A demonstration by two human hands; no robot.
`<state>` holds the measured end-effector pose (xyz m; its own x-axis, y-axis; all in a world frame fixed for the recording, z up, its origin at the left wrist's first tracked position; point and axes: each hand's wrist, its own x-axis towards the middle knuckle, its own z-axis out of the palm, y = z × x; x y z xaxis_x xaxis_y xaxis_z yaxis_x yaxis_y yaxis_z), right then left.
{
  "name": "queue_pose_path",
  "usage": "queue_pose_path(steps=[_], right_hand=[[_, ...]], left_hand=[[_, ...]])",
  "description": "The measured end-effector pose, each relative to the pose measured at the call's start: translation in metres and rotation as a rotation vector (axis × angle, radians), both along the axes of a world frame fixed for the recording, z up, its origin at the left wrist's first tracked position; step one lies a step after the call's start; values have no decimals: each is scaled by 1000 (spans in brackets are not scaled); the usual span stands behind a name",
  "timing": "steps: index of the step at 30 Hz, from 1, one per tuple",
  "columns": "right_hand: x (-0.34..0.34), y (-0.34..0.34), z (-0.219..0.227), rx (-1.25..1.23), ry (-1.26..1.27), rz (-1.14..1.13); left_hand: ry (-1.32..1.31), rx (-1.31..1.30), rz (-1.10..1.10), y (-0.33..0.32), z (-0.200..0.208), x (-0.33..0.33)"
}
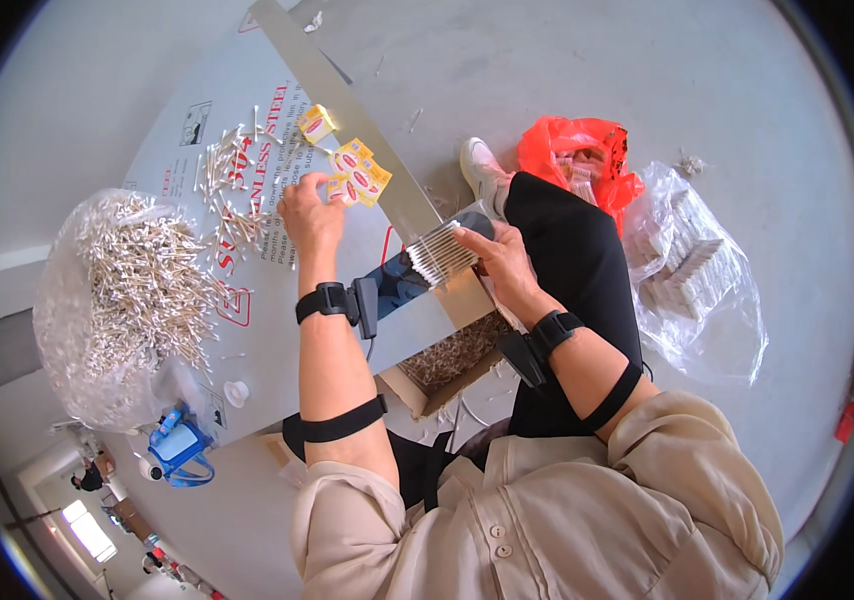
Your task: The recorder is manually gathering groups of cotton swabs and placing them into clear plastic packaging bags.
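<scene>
Fingers of my left hand (309,215) curl loosely around a small yellow and red label (343,188), pinching it at about eleven o'clock from the picture's centre, just above the grey table (277,330). More of those labels (367,168) lie touching one another right beside it at one o'clock from my fingertips, and a single one (316,123) sits apart, farther toward twelve.

My right hand (499,262) is closed around a clear packet of cotton swabs (439,252), thumb on top, the swab ends pointing toward nine o'clock. The packet hangs at the table's edge, near the centre of the view.

Loose swabs (229,190) are scattered at ten o'clock from my left hand, and a big clear bag of swabs (132,300) fills the table at nine o'clock.

My right fingers under the packet are hidden, so I cannot tell how they sit. A cardboard box (452,360) below the table edge is half covered by my forearms. At three o'clock, an orange bag (577,150) and a clear bag of packed swabs (697,270) lie on the floor, their contents hard to make out.
</scene>
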<state>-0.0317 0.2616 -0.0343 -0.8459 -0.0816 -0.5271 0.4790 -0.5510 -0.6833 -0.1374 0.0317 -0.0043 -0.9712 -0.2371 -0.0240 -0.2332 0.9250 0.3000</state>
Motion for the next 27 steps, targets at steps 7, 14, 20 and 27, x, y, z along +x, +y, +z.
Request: queue_pose_path(steps=[7, 14, 20, 27], right_hand=[[-1, 1, -8, -36, 19, -25], [-2, -8, -7, -42, 25, -12], [-1, -4, -17, -48, 67, -71], [-1, -6, -15, 9, 74, -37]], left_hand=[[82, 8, -45, -3, -11, 12], [343, 699, 288, -46, -31, 29], [45, 988, 260, 9, 25, 76], [-71, 862, 160, 59, 7, 123]])
